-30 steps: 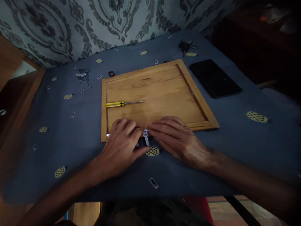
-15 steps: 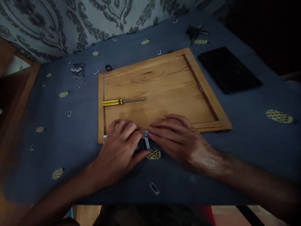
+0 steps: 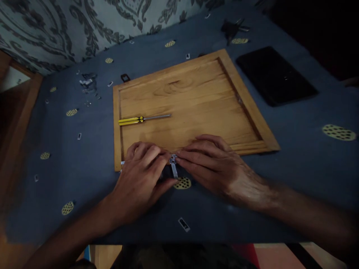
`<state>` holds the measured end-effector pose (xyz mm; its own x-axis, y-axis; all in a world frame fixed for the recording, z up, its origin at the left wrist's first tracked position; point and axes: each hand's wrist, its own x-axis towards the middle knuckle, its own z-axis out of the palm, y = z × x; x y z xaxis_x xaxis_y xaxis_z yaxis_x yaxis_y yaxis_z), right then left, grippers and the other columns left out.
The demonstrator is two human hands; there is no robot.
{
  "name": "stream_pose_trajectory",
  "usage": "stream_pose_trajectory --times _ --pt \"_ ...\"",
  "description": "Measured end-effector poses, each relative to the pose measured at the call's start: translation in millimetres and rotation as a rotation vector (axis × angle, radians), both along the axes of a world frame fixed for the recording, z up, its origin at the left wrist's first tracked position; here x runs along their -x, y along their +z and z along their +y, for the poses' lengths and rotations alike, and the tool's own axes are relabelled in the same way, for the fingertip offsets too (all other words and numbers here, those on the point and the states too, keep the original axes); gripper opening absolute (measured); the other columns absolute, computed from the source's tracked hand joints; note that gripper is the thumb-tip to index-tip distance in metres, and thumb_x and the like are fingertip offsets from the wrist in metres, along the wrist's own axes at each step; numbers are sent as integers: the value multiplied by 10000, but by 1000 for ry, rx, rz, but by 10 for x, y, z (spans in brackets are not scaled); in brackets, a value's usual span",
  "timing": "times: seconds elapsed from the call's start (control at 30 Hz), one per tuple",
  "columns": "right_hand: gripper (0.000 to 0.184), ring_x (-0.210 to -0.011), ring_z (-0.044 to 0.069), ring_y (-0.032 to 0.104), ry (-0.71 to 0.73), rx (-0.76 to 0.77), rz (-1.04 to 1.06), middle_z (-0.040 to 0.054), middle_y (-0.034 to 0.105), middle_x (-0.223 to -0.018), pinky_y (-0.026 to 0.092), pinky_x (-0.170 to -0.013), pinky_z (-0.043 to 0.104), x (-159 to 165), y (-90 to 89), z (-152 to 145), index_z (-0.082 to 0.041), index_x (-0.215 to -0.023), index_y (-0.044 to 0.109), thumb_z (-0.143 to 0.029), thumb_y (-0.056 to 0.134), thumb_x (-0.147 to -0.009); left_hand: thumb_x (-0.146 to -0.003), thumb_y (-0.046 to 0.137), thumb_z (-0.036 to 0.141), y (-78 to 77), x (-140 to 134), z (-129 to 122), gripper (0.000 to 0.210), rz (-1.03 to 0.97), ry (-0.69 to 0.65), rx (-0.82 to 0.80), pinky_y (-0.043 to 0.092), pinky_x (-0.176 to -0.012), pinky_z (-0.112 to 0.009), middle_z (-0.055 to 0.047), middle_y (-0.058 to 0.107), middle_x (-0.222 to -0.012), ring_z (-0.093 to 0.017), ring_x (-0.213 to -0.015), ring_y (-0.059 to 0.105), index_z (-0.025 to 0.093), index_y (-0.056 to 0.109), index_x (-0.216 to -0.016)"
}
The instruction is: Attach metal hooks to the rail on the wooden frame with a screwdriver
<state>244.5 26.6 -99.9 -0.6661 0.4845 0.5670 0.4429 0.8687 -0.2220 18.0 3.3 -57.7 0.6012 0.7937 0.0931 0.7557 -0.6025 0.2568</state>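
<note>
A small silvery metal bracket [image 3: 173, 166] with holes at its upper end sits at the near edge of the framed wooden panel [image 3: 179, 99]. My left hand [image 3: 144, 175] is closed at its left side, fingertips beside the holed end and thumb by the lower end. From the right, my right hand [image 3: 215, 168] presses its fingertips against the holed end, fingers close together. My hands cover part of the panel's near rail. A screwdriver [image 3: 144, 119] with a yellow and black handle lies on the panel, touching neither hand.
A blue patterned cloth [image 3: 92, 157] covers the table. Beyond the panel's left side lie loose metal pieces [image 3: 88, 83] and tiny screws [image 3: 88, 104]. To the right rests a flat black object [image 3: 276, 76], with a dark tool-like item [image 3: 232, 30] behind. A patterned curtain [image 3: 112, 22] borders the back.
The whole view has shifted slightly. Both hands keep nearly the same hold at the bracket, and the screwdriver stays on the panel.
</note>
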Motion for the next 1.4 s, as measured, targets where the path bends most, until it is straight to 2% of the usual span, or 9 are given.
stream_pose_trajectory --times 0.13,0.27,0.63,0.83,0.97,1.1,1.27,1.4 --pt "223 -1032 215 691 19 6 17 63 783 -1085 565 -947 458 -9 -3 1 -178 -1095 728 -142 529 -1002 -959 633 399 -1 3 0 298 -3 6 0 431 -946 -486 -82 636 -1118 -278 -1050 530 182 600 -1159" --pt "212 -1042 222 689 45 13 36 75 782 -1086 581 -921 421 -14 19 -7 -128 -1101 719 -120 536 -994 -953 641 410 6 5 -6 318 -3 10 4 429 -951 -493 -84 638 -1133 -287 -1063 537 185 596 -1174" --pt "229 -1070 205 664 51 10 14 52 781 -1063 528 -999 418 -14 18 -8 -122 -1126 696 -136 494 -1020 -956 636 426 -16 5 4 319 -17 5 -16 435 -942 -488 -81 647 -1116 -284 -1050 546 187 597 -1163" --pt "259 -1053 185 658 52 -13 -1 30 778 -1030 523 -992 430 -7 1 -3 -166 -1109 699 -144 450 -1040 -957 638 422 -10 0 -7 338 -5 18 1 429 -973 -501 -91 646 -1137 -292 -1075 549 173 599 -1181" --pt "255 -1064 184 644 42 9 3 33 773 -1027 507 -1013 424 1 3 -12 -152 -1110 696 -140 452 -1037 -964 617 450 -9 -5 -13 349 -15 20 -1 435 -950 -498 -96 651 -1128 -293 -1061 557 172 612 -1175" --pt "275 -1042 178 648 32 0 12 15 773 -1017 511 -1007 409 4 16 -18 -191 -1083 707 -135 441 -1038 -968 604 464 -22 -3 2 366 -26 13 -19 442 -933 -492 -99 653 -1116 -291 -1047 559 154 616 -1162" --pt "284 -1040 195 642 29 -40 -8 38 767 -1025 511 -1005 426 -3 30 -22 -130 -1078 703 -99 425 -1032 -979 577 478 -24 -1 11 373 -31 12 -1 453 -938 -497 -100 657 -1116 -289 -1054 564 155 617 -1163" --pt "326 -1047 197 630 27 -46 -53 37 758 -1031 496 -1016 433 -16 32 -35 -159 -1051 716 -94 398 -1032 -985 569 478 -7 -7 16 356 -31 13 -23 464 -936 -497 -94 664 -1116 -283 -1054 569 170 615 -1156"
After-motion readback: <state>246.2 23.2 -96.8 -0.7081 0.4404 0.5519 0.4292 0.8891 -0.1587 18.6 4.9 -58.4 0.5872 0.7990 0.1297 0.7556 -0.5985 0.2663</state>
